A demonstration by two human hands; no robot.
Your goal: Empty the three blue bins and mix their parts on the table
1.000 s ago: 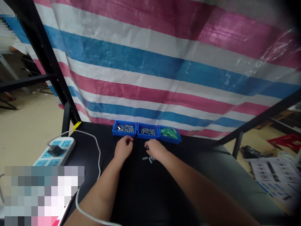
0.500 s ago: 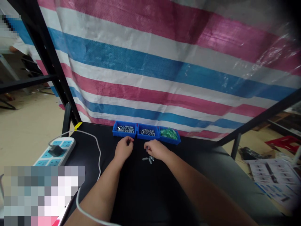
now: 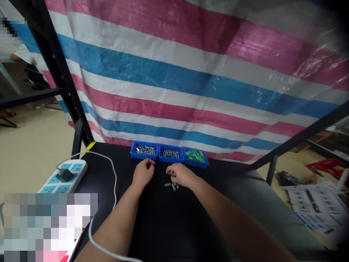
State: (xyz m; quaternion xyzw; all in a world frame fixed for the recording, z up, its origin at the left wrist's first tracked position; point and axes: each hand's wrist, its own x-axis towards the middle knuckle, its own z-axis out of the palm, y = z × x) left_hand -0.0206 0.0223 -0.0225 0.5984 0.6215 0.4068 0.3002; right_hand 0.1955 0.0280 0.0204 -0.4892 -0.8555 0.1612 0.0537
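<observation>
Blue trays (image 3: pixel 169 157) block far edge; table (image 3: pixel 169 225) btwn forearms open.

I see a few small silvery metal pieces (image 3: pixel 171 186) lying loose on the black tabletop (image 3: pixel 169 225), just under my right hand (image 3: pixel 181 174) and close in front of the middle blue tray (image 3: pixel 171 154), which is filled with more like them. They are too small to identify.

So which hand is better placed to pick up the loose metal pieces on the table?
Likely the right hand: it rests right over the loose metal pieces. The left hand sits apart, nearer the left blue tray.
</observation>
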